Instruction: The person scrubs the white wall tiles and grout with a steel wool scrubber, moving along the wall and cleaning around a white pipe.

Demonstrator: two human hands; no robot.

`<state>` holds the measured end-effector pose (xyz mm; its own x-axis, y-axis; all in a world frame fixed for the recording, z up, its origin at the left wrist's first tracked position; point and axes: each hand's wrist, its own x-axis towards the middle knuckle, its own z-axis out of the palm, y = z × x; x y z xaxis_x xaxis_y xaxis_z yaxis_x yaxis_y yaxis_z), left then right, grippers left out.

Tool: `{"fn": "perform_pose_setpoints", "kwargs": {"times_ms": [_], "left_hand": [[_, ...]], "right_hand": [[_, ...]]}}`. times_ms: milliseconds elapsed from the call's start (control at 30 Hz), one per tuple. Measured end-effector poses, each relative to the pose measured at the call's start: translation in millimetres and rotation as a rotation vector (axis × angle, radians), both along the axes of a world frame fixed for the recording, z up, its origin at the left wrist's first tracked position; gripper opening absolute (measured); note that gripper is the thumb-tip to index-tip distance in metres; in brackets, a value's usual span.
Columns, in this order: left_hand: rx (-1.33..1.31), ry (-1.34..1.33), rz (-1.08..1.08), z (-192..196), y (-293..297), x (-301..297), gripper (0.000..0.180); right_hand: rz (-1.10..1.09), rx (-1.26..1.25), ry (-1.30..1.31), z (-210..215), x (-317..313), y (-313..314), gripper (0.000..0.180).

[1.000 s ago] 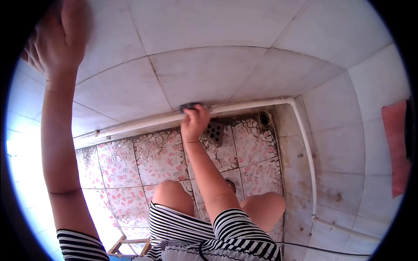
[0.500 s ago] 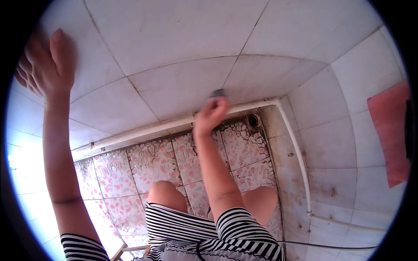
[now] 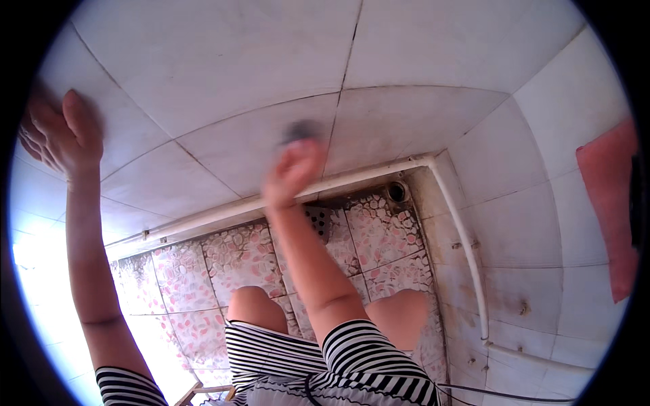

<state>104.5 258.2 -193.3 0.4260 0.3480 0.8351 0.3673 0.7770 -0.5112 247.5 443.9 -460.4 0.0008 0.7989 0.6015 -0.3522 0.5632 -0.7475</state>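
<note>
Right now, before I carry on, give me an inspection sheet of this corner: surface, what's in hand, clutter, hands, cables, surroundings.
Surface: white tiled wall, stained low on the right; patterned pink floor tiles.
Job's things: dark scrubber, blurred, pressed to the wall.
Clutter: nothing seen.
Hands: right hand grips the scrubber; left hand open, flat on the wall.
Cables: thin dark cable at the lower right edge.
Surroundings: white pipe along the wall base, turning at the corner; floor drain grate; round drain hole; red cloth hanging right.
</note>
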Motion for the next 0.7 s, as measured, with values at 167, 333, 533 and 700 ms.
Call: {"fn": "perform_pose_setpoints", "kwargs": {"times_ms": [167, 333, 533, 700], "left_hand": [[-0.011, -0.011, 0.004, -1, -7, 2, 0.051], [0.019, -0.015, -0.010, 0, -3, 6, 0.051], [-0.021, -0.005, -0.044, -1, 4, 7, 0.054], [-0.034, -0.110, 0.087, -4, -28, -9, 0.053]], "right_hand": [[0.247, 0.623, -0.528, 34, 17, -6, 0.015], [-0.504, 0.170, -0.142, 55, 39, 93, 0.010], [0.481, 0.101, -0.054, 60, -5, -30, 0.005], [-0.110, 0.407, -0.179, 38, 41, 77, 0.003]]}}
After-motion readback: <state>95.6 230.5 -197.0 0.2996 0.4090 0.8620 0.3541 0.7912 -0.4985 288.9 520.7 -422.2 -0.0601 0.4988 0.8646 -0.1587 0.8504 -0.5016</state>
